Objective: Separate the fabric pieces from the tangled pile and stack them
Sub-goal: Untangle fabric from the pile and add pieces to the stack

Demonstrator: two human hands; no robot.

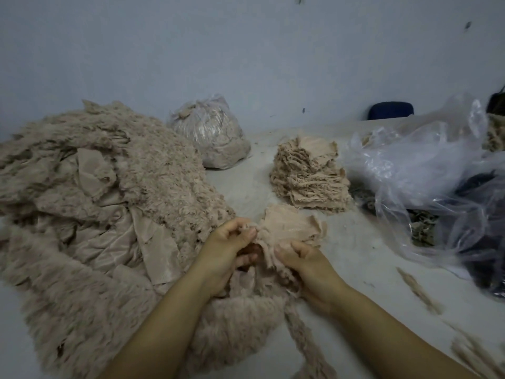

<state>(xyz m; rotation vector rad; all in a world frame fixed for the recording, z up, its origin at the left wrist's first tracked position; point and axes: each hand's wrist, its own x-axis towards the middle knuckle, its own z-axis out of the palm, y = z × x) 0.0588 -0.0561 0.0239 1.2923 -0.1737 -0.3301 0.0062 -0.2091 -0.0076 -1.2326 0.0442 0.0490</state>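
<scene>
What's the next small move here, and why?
Probably lift the piece clear and carry it to the stack. Both hands, left and right, already pinch it, above the pile, and the stack sits just beyond.

Bare table point(246, 187) between pile point(95, 201), stack point(310, 176)

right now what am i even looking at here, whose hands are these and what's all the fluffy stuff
There is no machine here. One camera worn on a person's head looks down at their own two bare hands. The left hand and right hand both pinch one small fabric piece, held just above the table. To the left lies the big tangled pile of furry beige fabric. Further back is the neat stack of pieces already sorted. Behind the pile stands a tied bag full of similar scraps, and on the right lies loose clear plastic.
</scene>
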